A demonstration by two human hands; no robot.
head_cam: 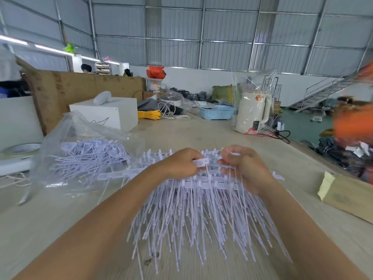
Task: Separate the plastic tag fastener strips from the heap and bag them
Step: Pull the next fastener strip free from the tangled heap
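A heap of white plastic tag fastener strips [193,215] lies on the table before me, its thin tails fanning toward me. My left hand [179,164] pinches the flat head of one strip [200,162] above the heap. My right hand [244,168] grips several strips by their heads, tails hanging down. To the left lies a clear plastic bag [80,138] that holds many separated strips [90,156].
A roll of tape [21,148] sits at the far left, a white box [107,112] behind the bag. A blue basket [216,112], yellow cable [149,114] and a wrapped white kettle [252,114] stand farther back. A brown envelope [347,197] lies at right.
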